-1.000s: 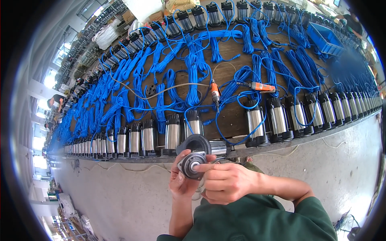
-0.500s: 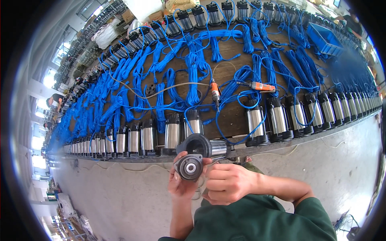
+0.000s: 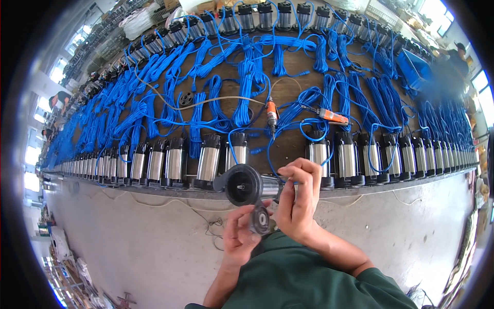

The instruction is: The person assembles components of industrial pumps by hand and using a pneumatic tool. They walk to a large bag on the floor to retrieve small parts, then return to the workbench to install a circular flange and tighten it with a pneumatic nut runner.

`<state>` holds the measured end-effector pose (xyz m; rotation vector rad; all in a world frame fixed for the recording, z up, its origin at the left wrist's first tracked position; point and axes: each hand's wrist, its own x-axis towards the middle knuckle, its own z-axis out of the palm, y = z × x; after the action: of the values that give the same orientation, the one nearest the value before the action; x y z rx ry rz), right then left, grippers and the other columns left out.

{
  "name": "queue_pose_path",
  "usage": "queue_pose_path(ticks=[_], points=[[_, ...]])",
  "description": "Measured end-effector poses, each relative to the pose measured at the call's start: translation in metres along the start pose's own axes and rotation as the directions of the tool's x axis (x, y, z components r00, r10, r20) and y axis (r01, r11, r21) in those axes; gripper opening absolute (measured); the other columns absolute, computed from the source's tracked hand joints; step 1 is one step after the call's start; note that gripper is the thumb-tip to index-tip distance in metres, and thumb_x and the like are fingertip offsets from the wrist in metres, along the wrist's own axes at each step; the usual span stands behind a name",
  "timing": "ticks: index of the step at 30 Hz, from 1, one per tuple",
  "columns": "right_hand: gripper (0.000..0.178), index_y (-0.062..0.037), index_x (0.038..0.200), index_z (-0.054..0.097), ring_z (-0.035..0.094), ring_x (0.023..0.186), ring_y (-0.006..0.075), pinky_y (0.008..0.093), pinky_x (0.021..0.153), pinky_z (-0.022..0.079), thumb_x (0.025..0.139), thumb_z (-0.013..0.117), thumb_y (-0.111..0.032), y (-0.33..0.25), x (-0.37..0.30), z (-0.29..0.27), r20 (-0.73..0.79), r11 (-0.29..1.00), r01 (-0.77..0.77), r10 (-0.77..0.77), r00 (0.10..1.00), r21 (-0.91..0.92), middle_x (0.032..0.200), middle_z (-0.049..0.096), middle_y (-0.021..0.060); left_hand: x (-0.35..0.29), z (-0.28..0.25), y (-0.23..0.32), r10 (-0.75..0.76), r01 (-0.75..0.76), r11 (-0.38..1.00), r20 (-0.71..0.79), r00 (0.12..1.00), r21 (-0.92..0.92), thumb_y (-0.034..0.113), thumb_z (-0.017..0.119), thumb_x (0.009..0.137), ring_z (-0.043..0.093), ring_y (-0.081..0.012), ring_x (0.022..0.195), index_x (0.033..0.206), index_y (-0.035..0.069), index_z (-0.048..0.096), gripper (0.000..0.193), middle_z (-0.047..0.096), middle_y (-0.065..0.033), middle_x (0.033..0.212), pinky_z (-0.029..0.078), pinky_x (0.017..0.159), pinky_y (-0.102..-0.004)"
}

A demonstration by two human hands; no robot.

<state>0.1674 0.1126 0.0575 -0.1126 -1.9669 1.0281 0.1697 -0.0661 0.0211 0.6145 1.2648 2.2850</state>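
A steel-bodied pump [image 3: 267, 186] lies on its side at the bench's near edge, its round black open end [image 3: 238, 198] toward me. Just below that opening, my left hand [image 3: 239, 237] grips a small black round cover [image 3: 255, 221] with a pale ring in its middle. The cover is tilted sideways. My right hand [image 3: 301, 198] is raised beside the pump's far right end, thumb and fingertips pinched together. Whatever lies between those fingertips is too small to make out.
Upright steel pumps [image 3: 208, 160] line both bench edges, with bundled blue cables [image 3: 244, 98] between them. Two orange power drivers [image 3: 271, 112] lie mid-bench, one on a thin hose. A blue crate [image 3: 413, 69] stands far right. Other people [image 3: 455, 62] are in the background.
My right hand has risen from beside my left hand to the pump's right side. The black cover in my left hand has turned from facing me to a sideways tilt. The view has shifted.
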Motion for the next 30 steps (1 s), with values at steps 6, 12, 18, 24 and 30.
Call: queue_pose_path(ticks=[6, 12, 18, 24, 30], points=[[0.039, 0.0003, 0.111, 0.068, 0.061, 0.095, 0.0345, 0.0421, 0.079, 0.051, 0.076, 0.054, 0.013, 0.011, -0.023, 0.009, 0.095, 0.996, -0.017, 0.025, 0.995, -0.092, 0.110, 0.061, 0.0213, -0.010, -0.007, -0.011, -0.070, 0.070, 0.997, 0.004, 0.998, -0.024, 0.005, 0.066, 0.102, 0.060, -0.0273, 0.131, 0.155, -0.003, 0.036, 0.062, 0.051, -0.0260, 0.153, 0.045, 0.114, -0.0420], [0.022, -0.0006, 0.108, 0.065, 0.061, 0.081, 0.0234, 0.0335, 0.071, 0.052, 0.090, 0.059, 0.010, 0.038, -0.026, -0.007, 0.156, 0.970, -0.201, 0.221, 0.963, -0.136, 0.111, 0.062, 0.0145, 0.008, -0.074, 0.010, 0.081, -0.059, 0.990, -0.181, 0.980, 0.126, 0.007, 0.073, 0.095, 0.064, -0.0309, 0.124, 0.151, 0.001, 0.048, 0.062, 0.056, -0.0266, 0.148, 0.050, 0.107, -0.0433], [0.020, -0.0004, 0.107, 0.066, 0.062, 0.077, 0.0209, 0.0321, 0.070, 0.052, 0.089, 0.062, 0.009, 0.049, -0.047, -0.007, 0.239, 0.918, -0.376, 0.395, 0.887, -0.122, 0.110, 0.064, 0.0123, 0.056, -0.111, 0.016, 0.081, -0.055, 0.598, 0.009, 0.997, 0.800, 0.000, 0.082, 0.075, 0.064, -0.0206, 0.109, 0.142, 0.004, 0.062, 0.070, 0.062, -0.0117, 0.130, 0.053, 0.095, -0.0351], [0.019, 0.0008, 0.109, 0.067, 0.067, 0.079, 0.0197, 0.0332, 0.067, 0.055, 0.090, 0.065, 0.005, 0.051, -0.067, -0.014, 0.314, 0.837, -0.513, 0.546, 0.777, -0.187, 0.108, 0.067, 0.0124, 0.071, -0.107, 0.008, 0.056, -0.069, 0.489, 0.047, 0.997, 0.869, 0.003, 0.084, 0.069, 0.067, -0.0252, 0.105, 0.142, 0.006, 0.060, 0.077, 0.066, -0.0108, 0.122, 0.054, 0.095, -0.0372], [0.020, -0.0002, 0.110, 0.067, 0.069, 0.083, 0.0224, 0.0325, 0.068, 0.055, 0.090, 0.070, 0.000, 0.055, -0.071, -0.004, 0.358, 0.844, -0.514, 0.532, 0.767, -0.151, 0.105, 0.067, 0.0125, 0.070, -0.110, 0.014, 0.142, -0.068, 0.452, 0.004, 0.990, 0.889, 0.005, 0.084, 0.069, 0.066, -0.0262, 0.113, 0.139, 0.004, 0.061, 0.075, 0.066, -0.0125, 0.126, 0.052, 0.100, -0.0395]])
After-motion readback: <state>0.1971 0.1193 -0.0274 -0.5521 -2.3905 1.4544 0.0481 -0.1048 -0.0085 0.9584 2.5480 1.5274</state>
